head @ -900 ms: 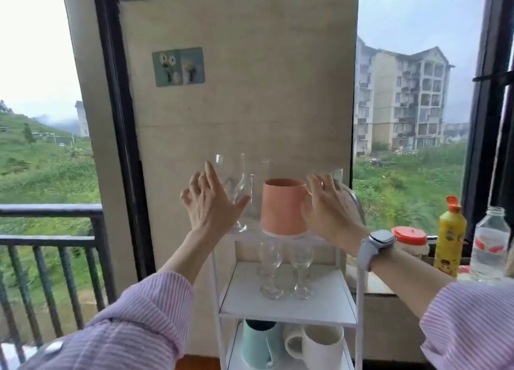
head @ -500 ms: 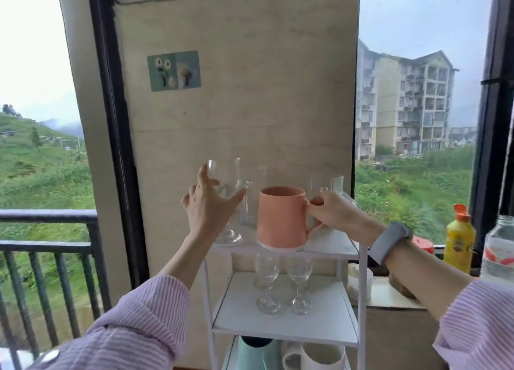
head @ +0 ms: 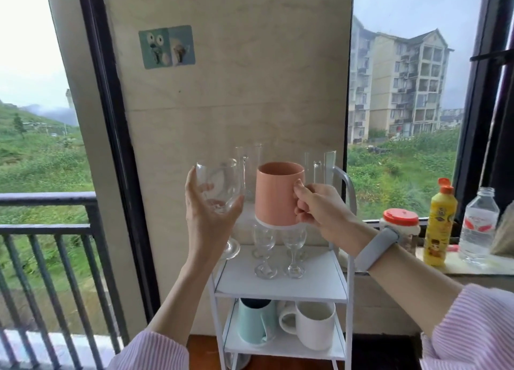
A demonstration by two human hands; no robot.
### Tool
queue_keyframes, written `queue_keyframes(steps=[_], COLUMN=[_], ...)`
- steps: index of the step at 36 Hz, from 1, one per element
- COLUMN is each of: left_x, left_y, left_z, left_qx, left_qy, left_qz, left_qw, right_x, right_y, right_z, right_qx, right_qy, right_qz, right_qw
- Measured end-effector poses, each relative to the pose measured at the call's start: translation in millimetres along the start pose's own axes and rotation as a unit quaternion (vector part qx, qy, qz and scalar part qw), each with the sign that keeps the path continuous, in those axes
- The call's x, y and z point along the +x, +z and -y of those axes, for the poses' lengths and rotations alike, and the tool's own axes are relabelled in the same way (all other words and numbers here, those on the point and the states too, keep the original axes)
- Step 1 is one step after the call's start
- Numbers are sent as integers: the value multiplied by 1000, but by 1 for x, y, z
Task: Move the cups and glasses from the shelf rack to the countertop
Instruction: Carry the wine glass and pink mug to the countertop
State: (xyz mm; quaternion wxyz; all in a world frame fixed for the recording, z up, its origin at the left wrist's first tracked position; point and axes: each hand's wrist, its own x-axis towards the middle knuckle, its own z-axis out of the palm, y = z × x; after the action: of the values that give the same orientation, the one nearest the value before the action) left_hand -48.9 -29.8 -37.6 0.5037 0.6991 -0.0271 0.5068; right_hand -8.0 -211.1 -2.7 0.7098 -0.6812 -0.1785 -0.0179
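Observation:
My left hand [head: 207, 216] grips a clear wine glass [head: 222, 186] by its bowl, lifted off the white shelf rack [head: 281, 275]. My right hand [head: 317, 208] holds the handle of a pink mug [head: 276, 194], raised above the rack's top. Two tall clear glasses [head: 319, 163] stand behind at the top level. Two small stemmed glasses [head: 278, 247] stand on the middle shelf. A light blue mug [head: 254, 325] and a white mug [head: 314, 325] sit on the lower shelf. The countertop [head: 478, 266] lies to the right.
On the countertop stand a red-lidded jar [head: 400, 222], a yellow bottle [head: 440, 222] and a clear water bottle [head: 478, 225]. A beige wall panel is behind the rack. A black balcony railing [head: 55, 230] is at the left behind glass.
Both hands closed on their items and lifted them: the wine glass and the pink mug have risen off the top shelf. The view has moved closer.

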Motion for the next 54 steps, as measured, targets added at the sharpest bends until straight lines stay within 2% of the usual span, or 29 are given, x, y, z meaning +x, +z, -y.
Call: queue_keyframes(steps=[5,13,17,20,27,32,39,42,45,54], left_x=[-24,-83,-125,-160,-241,-303,-419,-484,-541,-680], left_y=[-12,-34,-36,-33,5,64,156,193,221,311], left_z=[6,12,17,16,-4,-51,-150,-204,-249,-381], left_qx=[-3,-27,-25,-30,-14,-46,-112,-180,-221,-266], left_qy=[-12,-81,-124,-167,-193,-181,-135,-157,-180,-131], left_qz=[26,87,126,153,271,360,464,516,553,660], left_qw=[1000,993,984,974,943,914,869,823,783,690], right_x=[-22,-93,-141,-177,-262,-339,-474,-542,-600,-748], right_y=[8,-2,-20,-37,-104,-173,-285,-335,-378,-488], right_z=[-10,-28,-43,-60,-99,-106,-89,-77,-68,-50], right_qx=[-18,73,22,-28,-162,-181,-247,-251,-278,-315], right_qy=[-68,-91,-104,-83,-40,15,68,77,101,140], right_qz=[-49,-11,-23,-65,-135,-211,-362,-410,-463,-611], right_qw=[996,993,994,994,977,960,896,874,835,712])
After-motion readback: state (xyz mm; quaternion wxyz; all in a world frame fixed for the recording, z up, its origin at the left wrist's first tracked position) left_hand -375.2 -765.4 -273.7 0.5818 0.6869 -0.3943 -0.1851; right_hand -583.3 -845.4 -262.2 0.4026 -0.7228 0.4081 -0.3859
